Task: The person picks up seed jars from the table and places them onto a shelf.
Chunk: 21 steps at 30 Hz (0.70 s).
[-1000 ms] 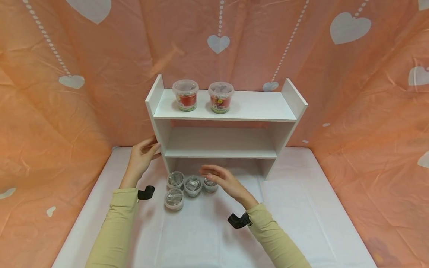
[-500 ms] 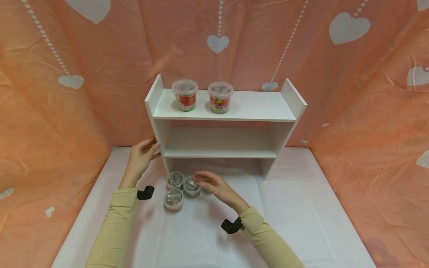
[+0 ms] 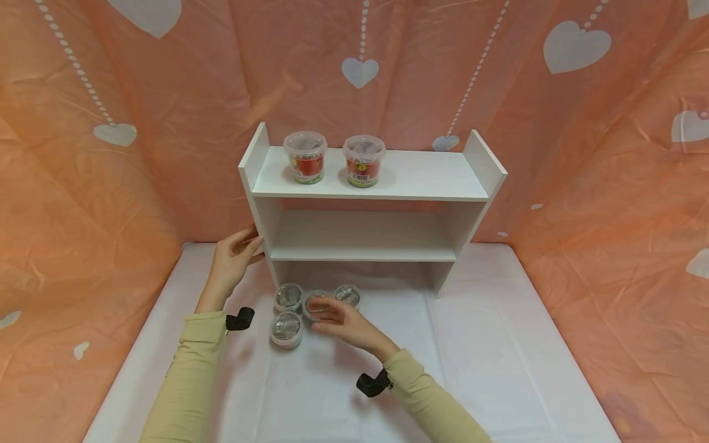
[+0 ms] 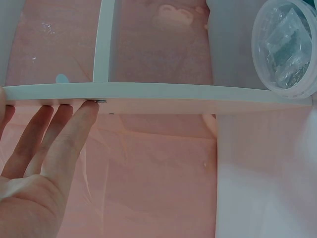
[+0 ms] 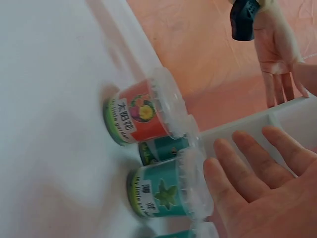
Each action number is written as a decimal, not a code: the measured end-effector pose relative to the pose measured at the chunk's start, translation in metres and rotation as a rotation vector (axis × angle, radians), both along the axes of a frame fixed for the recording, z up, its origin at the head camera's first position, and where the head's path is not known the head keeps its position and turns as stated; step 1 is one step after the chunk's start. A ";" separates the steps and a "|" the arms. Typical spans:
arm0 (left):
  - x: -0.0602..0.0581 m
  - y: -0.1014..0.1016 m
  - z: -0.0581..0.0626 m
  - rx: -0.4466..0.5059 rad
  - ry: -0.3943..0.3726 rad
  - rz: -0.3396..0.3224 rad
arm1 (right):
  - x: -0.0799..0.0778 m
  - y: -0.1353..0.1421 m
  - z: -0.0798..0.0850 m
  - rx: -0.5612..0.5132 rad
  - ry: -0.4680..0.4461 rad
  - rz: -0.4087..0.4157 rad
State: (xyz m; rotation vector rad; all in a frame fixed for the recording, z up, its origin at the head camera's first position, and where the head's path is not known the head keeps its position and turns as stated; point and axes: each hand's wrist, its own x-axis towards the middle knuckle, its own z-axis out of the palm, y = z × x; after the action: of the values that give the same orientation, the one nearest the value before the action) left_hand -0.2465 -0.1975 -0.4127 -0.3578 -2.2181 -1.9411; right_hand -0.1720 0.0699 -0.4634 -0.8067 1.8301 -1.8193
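My left hand (image 3: 229,266) touches the outer left side panel of a white two-tier shelf (image 3: 365,253). In the left wrist view its fingers (image 4: 69,139) are straight against the panel. My right hand (image 3: 349,326), holding nothing, hovers with extended fingers over the lidded cups in front of the shelf, partly covering a middle cup (image 3: 311,300). Around it stand a back-left cup (image 3: 288,298), a front-left cup (image 3: 286,329) and a right cup (image 3: 347,295). From the right wrist, a red-labelled cup (image 5: 141,111) and a teal-labelled cup (image 5: 161,188) show beside the right hand's fingertips (image 5: 213,168).
Two larger-looking red-labelled cups, a left one (image 3: 306,161) and a right one (image 3: 364,163), stand on the upper shelf board. A white cloth (image 3: 498,344) covers the table. Orange curtains (image 3: 183,92) with pale hearts enclose the back and sides.
My right hand has moved left and toward the front, from above the right cup to above the middle one, uncovering the right cup. The left hand stays against the shelf's side.
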 end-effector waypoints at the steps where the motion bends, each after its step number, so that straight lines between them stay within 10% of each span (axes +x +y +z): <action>1: 0.000 0.000 0.000 0.001 0.000 0.000 | 0.000 0.000 -0.002 -0.003 -0.002 -0.002; 21: 0.002 0.001 0.002 0.003 0.002 0.005 | 0.002 -0.012 -0.020 0.059 0.028 0.013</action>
State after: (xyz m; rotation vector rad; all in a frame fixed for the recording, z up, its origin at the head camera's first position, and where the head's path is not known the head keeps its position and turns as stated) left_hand -0.2450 -0.1966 -0.4109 -0.3529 -2.2124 -1.9406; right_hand -0.1698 0.0576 -0.4833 -0.8247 1.8820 -1.7461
